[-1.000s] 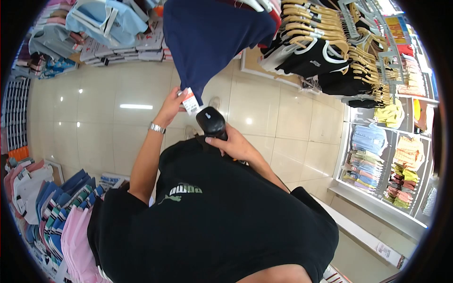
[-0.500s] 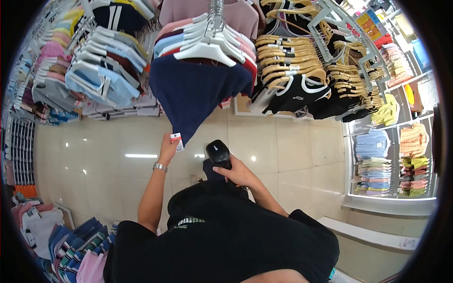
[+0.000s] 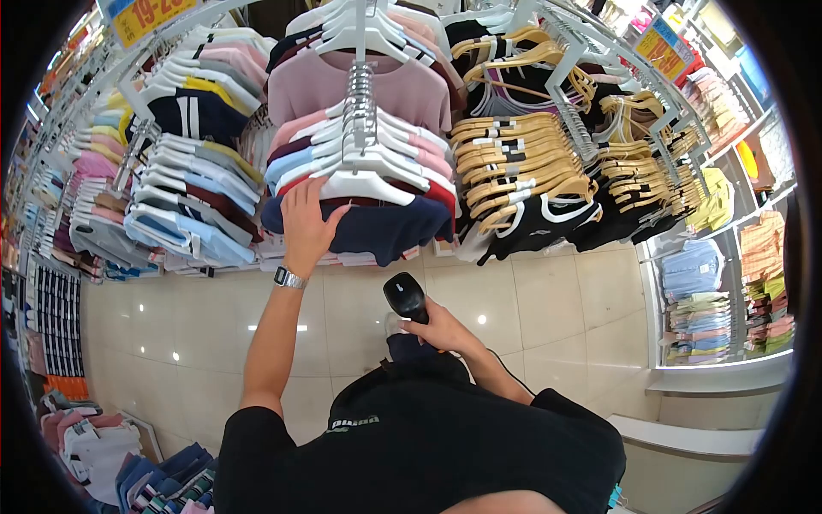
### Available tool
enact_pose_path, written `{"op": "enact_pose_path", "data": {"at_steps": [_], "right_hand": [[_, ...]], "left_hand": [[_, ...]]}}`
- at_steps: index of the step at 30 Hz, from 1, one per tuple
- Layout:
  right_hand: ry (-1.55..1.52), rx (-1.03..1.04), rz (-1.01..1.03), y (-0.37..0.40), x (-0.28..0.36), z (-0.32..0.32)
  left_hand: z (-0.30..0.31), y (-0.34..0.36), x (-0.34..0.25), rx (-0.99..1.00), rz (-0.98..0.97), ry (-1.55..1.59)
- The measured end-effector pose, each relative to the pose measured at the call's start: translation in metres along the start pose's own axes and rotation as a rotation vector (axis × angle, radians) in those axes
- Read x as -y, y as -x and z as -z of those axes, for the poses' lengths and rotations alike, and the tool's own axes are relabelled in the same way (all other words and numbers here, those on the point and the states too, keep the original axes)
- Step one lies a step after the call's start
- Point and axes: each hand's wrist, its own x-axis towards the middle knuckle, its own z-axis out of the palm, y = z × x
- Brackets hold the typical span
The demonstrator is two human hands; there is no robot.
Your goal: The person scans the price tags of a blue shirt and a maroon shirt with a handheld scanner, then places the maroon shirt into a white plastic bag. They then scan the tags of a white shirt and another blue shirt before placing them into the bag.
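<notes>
My left hand (image 3: 308, 224), a watch on its wrist, rests against the shoulder of a navy shirt (image 3: 390, 227), fingers stretched out and thumb apart. The shirt hangs at the front of the middle rack on a white hanger (image 3: 368, 185). My right hand (image 3: 441, 328) is wrapped around the handle of a black barcode scanner (image 3: 404, 295), held in front of my body, its head pointing towards the rack. Behind the navy shirt hang red, light blue and pink garments on more white hangers. The shirt's price tag is not visible.
Black tops with white trim (image 3: 548, 224) hang on wooden hangers to the right. Light blue shirts (image 3: 188, 236) and other garments hang to the left. Tiled floor (image 3: 214, 325) lies between me and the racks. Folded clothes (image 3: 167, 475) are at the lower left.
My left hand has let go of the price tag at the shirt's hem and moved up to its shoulder. The pulled-out hem has dropped back. The scanner stays in my right hand.
</notes>
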Motion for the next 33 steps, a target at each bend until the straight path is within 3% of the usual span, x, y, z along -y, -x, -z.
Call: {"op": "enact_pose_path", "data": {"at_steps": [3, 5, 8, 11, 12, 15, 19, 21, 25, 30, 33], "right_hand": [[0.002, -0.026, -0.033, -0.001, 0.019, 0.022], [-0.004, -0.024, -0.053, -0.009, 0.015, 0.036], [-0.024, -0.025, -0.037, -0.025, -0.002, 0.052], [-0.042, 0.009, -0.020, -0.038, -0.001, 0.066], [-0.048, 0.026, -0.020, -0.042, 0.001, 0.070], [-0.066, 0.130, 0.021, -0.057, 0.005, 0.082], [-0.070, 0.309, 0.103, -0.074, 0.022, 0.101], [-0.085, 0.415, 0.130, -0.085, 0.028, 0.110], [-0.057, 0.490, 0.109, -0.100, 0.047, 0.128], [0.036, 0.425, 0.128, -0.119, 0.041, 0.139], [-0.042, 0.413, 0.158, -0.122, 0.034, 0.141]], "left_hand": [[-0.014, -0.016, 0.014, 0.172, 0.007, -0.061], [-0.019, -0.021, 0.025, 0.234, 0.067, 0.097], [0.014, -0.043, 0.014, 0.431, 0.177, 0.257], [0.037, -0.043, 0.033, 0.447, 0.106, 0.344], [0.067, -0.055, 0.022, 0.650, 0.241, 0.404], [0.121, -0.056, 0.022, 0.782, 0.273, 0.476], [0.178, -0.057, 0.033, 0.985, 0.576, 0.431], [0.198, -0.054, 0.041, 0.998, 0.825, 0.527], [0.224, -0.036, 0.049, 0.761, 0.982, 0.655], [0.233, -0.019, 0.044, 0.476, 1.115, 0.775], [0.234, 0.006, 0.048, 0.278, 1.233, 1.016]]}}
